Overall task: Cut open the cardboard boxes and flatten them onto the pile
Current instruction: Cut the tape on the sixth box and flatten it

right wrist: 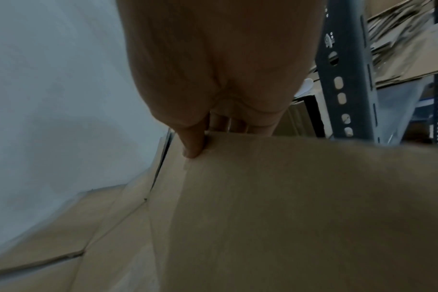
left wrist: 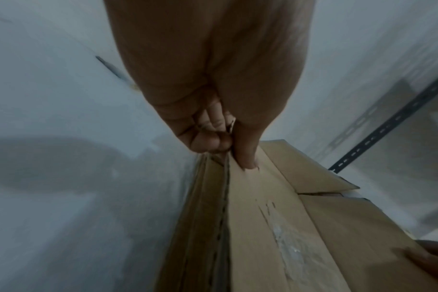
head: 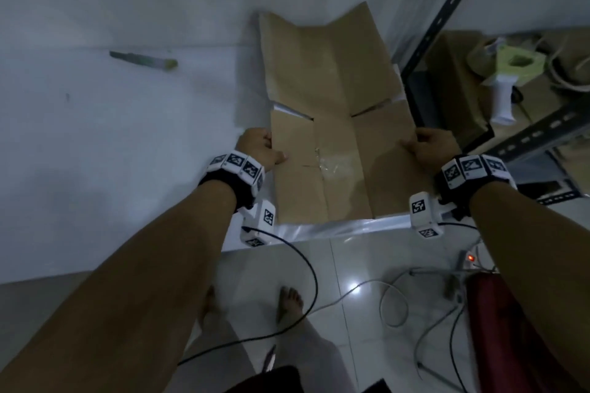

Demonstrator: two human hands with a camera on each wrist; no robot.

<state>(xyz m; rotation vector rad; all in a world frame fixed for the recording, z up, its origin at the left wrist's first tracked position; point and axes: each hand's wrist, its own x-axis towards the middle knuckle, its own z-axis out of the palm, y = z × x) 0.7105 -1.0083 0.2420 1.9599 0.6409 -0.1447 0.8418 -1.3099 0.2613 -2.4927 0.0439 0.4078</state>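
Both hands on one flattened cardboard box (head: 338, 150). I've got the left hand (head: 261, 150) on its left edge, thumb on top, other fingers (left wrist: 208, 138) curled under, a firm pinch. My right hand (head: 431, 147) does the same on the right edge: thumb (right wrist: 193, 146) flat on the top face, fingers tucked beneath. Neither hand spread open; both clamp the sheet.

Box lies flat with its far flaps spread out, on a white table (head: 111, 137) at the right end, pushed up against the wall. Layered cardboard edges (left wrist: 203, 217) show below the left edge in the left wrist view, so it sits on a pile; can't count the layers. Strip of clear tape residue (head: 332, 163) runs over the middle seam.

Knife (head: 143, 60) with a greenish handle sits on the table well left of the box, near the wall, untouched. Grey metal shelf rack (head: 447, 13) stands just right of the box, more cardboard on its shelves. Cables (head: 367, 287) and a lit power strip (head: 467, 258) on the tiled floor below; my bare feet (head: 287, 303) visible.
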